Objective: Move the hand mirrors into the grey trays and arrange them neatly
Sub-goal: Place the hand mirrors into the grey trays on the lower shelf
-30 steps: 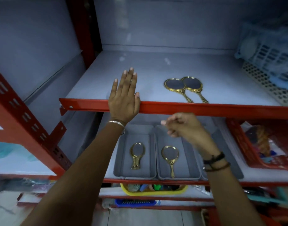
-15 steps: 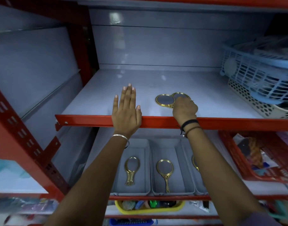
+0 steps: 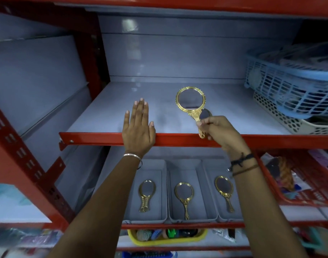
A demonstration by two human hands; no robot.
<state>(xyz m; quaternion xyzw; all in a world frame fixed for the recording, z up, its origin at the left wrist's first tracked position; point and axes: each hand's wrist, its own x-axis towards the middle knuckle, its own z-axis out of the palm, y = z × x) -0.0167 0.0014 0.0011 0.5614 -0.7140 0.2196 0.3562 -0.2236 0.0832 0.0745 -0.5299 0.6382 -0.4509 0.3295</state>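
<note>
Head view: three gold hand mirrors [image 3: 184, 199] lie one apiece in the grey trays [image 3: 164, 219] below. The right hand [image 3: 218, 129] pinches a fourth mirror [image 3: 190, 101] over the upper shelf [image 3: 107, 108], another mirror [image 3: 206, 114] behind it; the left hand [image 3: 138, 129] rests flat and open.

Upper shelf [image 3: 107, 112]: left hand [image 3: 138, 131] flat on its front edge; right hand [image 3: 219, 130] beside it holds a mirror [image 3: 191, 100] upright above another mirror [image 3: 206, 114]. Lower shelf: three trays [image 3: 165, 219] side by side, one mirror [image 3: 183, 198] in each.
</note>
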